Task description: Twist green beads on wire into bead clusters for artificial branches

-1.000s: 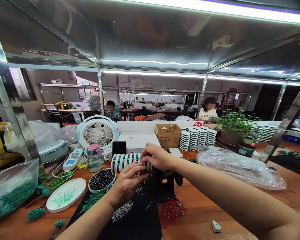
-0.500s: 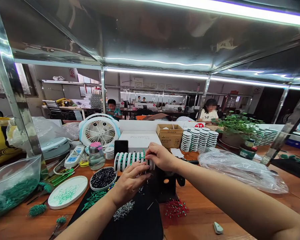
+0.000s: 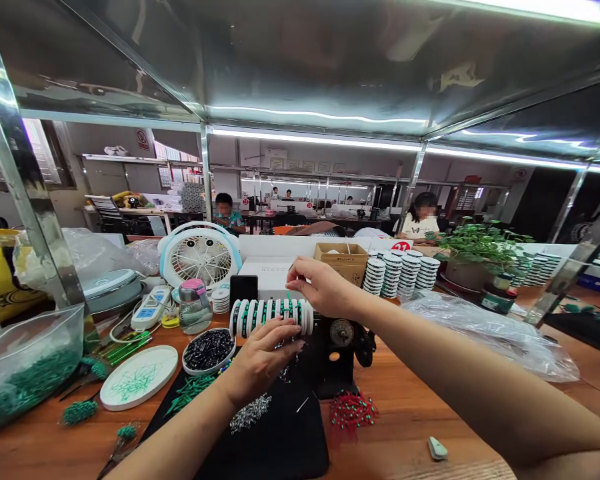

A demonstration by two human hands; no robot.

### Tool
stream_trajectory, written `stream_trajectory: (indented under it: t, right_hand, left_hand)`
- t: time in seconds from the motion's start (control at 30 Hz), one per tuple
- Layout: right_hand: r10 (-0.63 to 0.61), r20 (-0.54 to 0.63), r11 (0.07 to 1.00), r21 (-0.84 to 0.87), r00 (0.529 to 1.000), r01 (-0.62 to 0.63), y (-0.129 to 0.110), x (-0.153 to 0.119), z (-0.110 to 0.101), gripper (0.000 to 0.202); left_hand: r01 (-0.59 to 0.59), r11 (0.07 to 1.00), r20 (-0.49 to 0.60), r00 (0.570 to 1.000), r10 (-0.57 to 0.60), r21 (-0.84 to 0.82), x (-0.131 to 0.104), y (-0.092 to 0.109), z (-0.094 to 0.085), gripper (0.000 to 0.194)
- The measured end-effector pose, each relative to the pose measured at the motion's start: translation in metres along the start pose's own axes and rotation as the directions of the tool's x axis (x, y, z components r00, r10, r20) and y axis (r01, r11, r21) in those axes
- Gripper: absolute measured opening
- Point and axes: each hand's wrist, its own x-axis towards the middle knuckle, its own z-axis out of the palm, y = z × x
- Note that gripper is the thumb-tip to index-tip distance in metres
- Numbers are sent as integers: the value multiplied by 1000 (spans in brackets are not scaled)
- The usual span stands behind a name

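Observation:
A row of white spools (image 3: 245, 319) wound with green and dark bands lies sideways in front of me. Against its lower right part, my left hand (image 3: 265, 357) has its fingers curled on the rims. Above the right end, my right hand (image 3: 323, 287) is raised with thumb and fingertips pinched together; what they hold is too small to make out. A short green piece sticks up from the spools just below those fingertips. Behind my right wrist stands a black machine (image 3: 336, 373) with a round dial. Small metal pieces (image 3: 250, 413) lie on the black mat (image 3: 280, 447) under my left hand.
Left are a dish of black pieces (image 3: 209, 350), a white plate (image 3: 167, 365), a bag of green pieces (image 3: 35, 373) and a fan (image 3: 200, 257). Right are red pieces (image 3: 353, 410), a clip (image 3: 437, 449), plastic bags (image 3: 490, 337) and stacked spools (image 3: 400, 273). People sit farther back.
My right hand has lifted up off the right end of the spools, uncovering the end spools and the machine's dial. My left hand stays on the row.

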Motion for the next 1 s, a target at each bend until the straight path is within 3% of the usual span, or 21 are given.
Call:
stream_trajectory:
  t: [0.1,0.23,0.6,1.0]
  right_hand:
    - [60,134,993,-110,989,-45,4,0,0,9]
    - [6,222,992,-128,975,23,6,-1,9,12]
    - [-36,285,988,-132,958,76,9,2,18,8]
    - [-158,348,951,-197,924,237,20,-1,25,9]
  left_hand:
    - [-3,1000,-1,1000,3,0,0,0,0,26]
    - [1,1000,8,1000,-2,7,0,0,-1,27]
    - [-9,1000,4,1000,9,1,0,0,-1,27]
    - [2,1000,10,1000,-1,-20,1,1,-2,27]
